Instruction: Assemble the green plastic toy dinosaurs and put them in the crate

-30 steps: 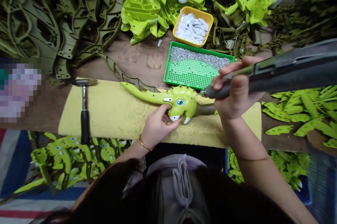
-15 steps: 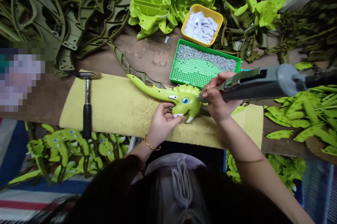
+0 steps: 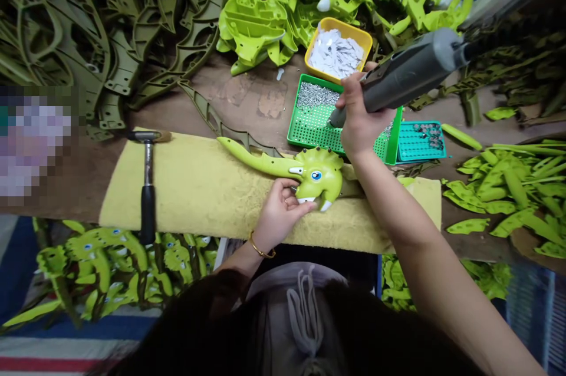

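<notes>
Your right hand (image 3: 360, 122) has lifted the power screwdriver (image 3: 407, 75) off the toy dinosaur (image 3: 309, 172) and swung it back over the green screw tray (image 3: 312, 131), grip wrapped tight round the barrel. Your left hand (image 3: 280, 211) pins the dinosaur's head on the yellow pad (image 3: 190, 187), fingers closed on its jaw. Drop the tip straight down onto one screw, keep the tool upright, and don't let the toy slide.
</notes>
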A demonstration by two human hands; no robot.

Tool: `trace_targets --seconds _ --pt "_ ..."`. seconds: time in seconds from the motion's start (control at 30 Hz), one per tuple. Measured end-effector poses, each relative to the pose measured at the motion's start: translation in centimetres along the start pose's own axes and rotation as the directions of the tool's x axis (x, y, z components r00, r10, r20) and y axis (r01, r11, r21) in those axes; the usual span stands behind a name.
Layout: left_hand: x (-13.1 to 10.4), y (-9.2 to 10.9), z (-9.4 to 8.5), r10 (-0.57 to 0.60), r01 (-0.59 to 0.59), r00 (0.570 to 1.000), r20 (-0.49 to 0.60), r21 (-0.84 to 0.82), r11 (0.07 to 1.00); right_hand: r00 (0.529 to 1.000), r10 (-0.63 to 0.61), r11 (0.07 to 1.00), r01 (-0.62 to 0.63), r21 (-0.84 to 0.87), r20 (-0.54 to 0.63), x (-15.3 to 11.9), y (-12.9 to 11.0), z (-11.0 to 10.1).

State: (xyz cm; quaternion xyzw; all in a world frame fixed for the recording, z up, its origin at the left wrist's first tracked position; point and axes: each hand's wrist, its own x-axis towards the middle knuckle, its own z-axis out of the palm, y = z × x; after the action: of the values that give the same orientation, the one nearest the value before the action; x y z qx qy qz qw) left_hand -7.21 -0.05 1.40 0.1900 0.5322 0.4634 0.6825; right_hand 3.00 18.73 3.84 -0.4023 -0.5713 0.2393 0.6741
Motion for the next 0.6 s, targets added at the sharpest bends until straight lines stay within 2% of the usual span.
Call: trace_targets --seconds 0.07,0.2,0.37,0.5,0.6 --pt "0.0 0.0 0.0 -0.019 0.019 1.000 0.000 -0.013 1.000 0.998 -0.010 1.000 0.009 0.019 0.060 -0.4 0.3 -0.2" --pt "0.0 0.2 0.0 -0.055 0.055 0.998 -0.005 -0.019 0.998 0.999 0.010 0.992 -0.014 0.122 0.034 -0.7 0.1 -0.4" --pt "-0.2 0.3 0.2 -0.025 0.025 1.000 -0.005 -0.004 1.000 0.999 0.028 0.998 -0.030 0.048 0.030 0.0 -1.0 -0.5" --pt "-0.4 0.1 0.4 0.017 -0.016 1.000 0.019 -0.035 0.999 0.998 -0.059 0.996 0.061 0.066 -0.035 0.0 -4.9 -1.6" --pt "-0.4 0.0 0.5 0.043 -0.042 0.999 0.019 -0.066 0.997 0.996 -0.062 0.981 0.049 0.188 0.068 -1.8 -8.8 -2.9"
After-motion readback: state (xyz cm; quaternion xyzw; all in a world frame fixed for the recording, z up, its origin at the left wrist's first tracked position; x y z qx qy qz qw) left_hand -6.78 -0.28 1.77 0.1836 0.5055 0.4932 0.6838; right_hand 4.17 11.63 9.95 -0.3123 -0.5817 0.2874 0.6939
